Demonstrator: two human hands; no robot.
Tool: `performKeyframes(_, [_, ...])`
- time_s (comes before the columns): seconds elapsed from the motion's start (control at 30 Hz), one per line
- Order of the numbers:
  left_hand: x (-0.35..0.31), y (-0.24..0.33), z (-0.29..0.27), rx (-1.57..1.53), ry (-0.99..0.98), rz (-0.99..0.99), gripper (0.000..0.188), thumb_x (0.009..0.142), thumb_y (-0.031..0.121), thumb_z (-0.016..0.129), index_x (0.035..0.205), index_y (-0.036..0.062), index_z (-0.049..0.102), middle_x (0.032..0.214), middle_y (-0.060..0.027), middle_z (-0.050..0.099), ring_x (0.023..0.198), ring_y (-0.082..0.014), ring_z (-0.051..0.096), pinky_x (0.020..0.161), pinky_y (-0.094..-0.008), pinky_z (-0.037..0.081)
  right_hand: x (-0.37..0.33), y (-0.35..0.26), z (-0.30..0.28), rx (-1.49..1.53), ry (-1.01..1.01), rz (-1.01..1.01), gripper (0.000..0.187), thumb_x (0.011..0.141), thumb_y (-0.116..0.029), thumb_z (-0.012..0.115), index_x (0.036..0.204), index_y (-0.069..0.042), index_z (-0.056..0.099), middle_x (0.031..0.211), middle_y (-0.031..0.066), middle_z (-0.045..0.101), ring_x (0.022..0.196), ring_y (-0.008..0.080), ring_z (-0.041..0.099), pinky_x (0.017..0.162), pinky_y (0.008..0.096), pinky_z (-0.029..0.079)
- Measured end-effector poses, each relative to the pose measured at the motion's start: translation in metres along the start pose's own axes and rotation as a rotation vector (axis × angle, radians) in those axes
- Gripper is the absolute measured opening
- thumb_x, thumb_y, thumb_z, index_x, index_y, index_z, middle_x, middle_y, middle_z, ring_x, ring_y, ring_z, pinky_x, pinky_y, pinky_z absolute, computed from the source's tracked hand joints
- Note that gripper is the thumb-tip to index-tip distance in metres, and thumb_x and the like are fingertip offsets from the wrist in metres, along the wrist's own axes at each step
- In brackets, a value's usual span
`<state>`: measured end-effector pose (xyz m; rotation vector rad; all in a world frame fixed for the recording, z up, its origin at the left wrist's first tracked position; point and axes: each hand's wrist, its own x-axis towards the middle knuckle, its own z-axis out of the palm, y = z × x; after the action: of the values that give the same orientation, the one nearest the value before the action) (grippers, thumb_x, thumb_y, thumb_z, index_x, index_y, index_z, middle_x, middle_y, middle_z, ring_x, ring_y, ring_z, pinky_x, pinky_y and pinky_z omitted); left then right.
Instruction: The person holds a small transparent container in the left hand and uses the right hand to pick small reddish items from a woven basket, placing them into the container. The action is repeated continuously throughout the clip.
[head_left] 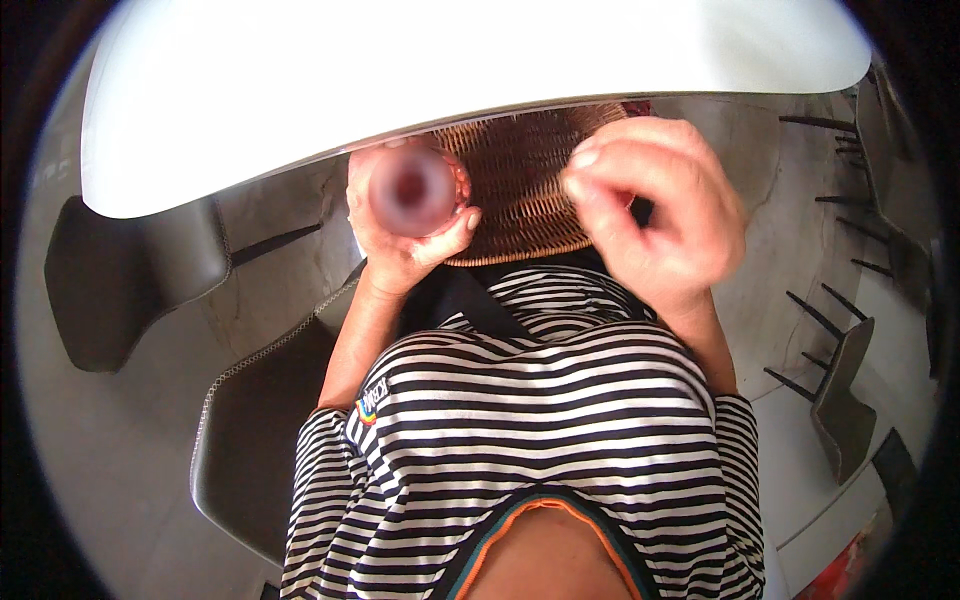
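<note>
My left hand (385,245) is wrapped round a blurred round container (413,190), seen end-on from above. It has a pale, see-through rim, a dark red middle and a bumpy reddish side. To the right, my right hand (665,215) is raised with its fingers curled and the thumb against the index finger. Anything between those fingertips is hidden or too small to make out. Below and between both hands, a brown wicker basket (515,190) rests at my lap, partly under the table edge.
A white table (480,50) spans the far side, its curved near edge just beyond my hands. Dark grey chairs stand at the left (130,270), close by me (265,440) and at the right (848,405). Something red (640,108) shows behind the basket.
</note>
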<state>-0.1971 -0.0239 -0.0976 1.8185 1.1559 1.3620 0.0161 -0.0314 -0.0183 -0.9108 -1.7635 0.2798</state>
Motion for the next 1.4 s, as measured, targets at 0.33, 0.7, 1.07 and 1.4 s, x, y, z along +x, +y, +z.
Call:
performKeyframes(0.33, [-0.014, -0.024, -0.004, 0.038, -0.056, 0.201, 0.080, 0.061, 0.055, 0.084, 0.116, 0.0040, 0.057, 0.113, -0.0123, 0.058, 0.103, -0.0292, 0.055, 0.088, -0.0418, 0.045, 0.010, -0.020, 0.047, 0.237, -0.065, -0.031, 0.003, 0.078, -0.005, 0.064, 0.079, -0.002, 0.063, 0.084, 0.0065, 0.065, 0.069, 0.0181, 0.067, 0.059, 0.0265, 0.057])
performKeyframes(0.7, [-0.009, -0.009, 0.007, -0.003, -0.119, 0.219, 0.069, 0.056, 0.028, 0.089, 0.114, 0.0052, 0.059, 0.110, -0.0129, 0.060, 0.102, -0.0308, 0.059, 0.085, -0.0399, 0.050, -0.050, 0.048, -0.010, -0.329, -0.416, 0.402, 0.014, 0.077, -0.004, 0.070, 0.091, -0.006, 0.069, 0.088, 0.0094, 0.065, 0.081, 0.0255, 0.065, 0.070, 0.0350, 0.053])
performKeyframes(1.07, [0.003, 0.004, 0.007, 0.096, -0.213, 0.259, 0.070, 0.055, 0.027, 0.088, 0.114, 0.0052, 0.058, 0.110, -0.0117, 0.061, 0.100, -0.0312, 0.058, 0.087, -0.0405, 0.048, -0.118, 0.111, 0.030, -0.637, -0.708, 0.160, 0.010, 0.074, -0.008, 0.056, 0.075, -0.004, 0.065, 0.082, 0.0142, 0.062, 0.081, 0.0313, 0.062, 0.072, 0.0424, 0.051])
performKeyframes(1.4, [0.000, -0.004, 0.004, 0.058, -0.160, 0.240, 0.072, 0.057, 0.024, 0.089, 0.119, 0.0084, 0.054, 0.111, -0.0128, 0.059, 0.099, -0.0299, 0.059, 0.081, -0.0394, 0.052, -0.104, 0.096, 0.024, -0.492, -0.646, 0.146, 0.019, 0.070, 0.000, 0.062, 0.088, -0.001, 0.064, 0.085, 0.0133, 0.064, 0.081, 0.0339, 0.063, 0.070, 0.0412, 0.052])
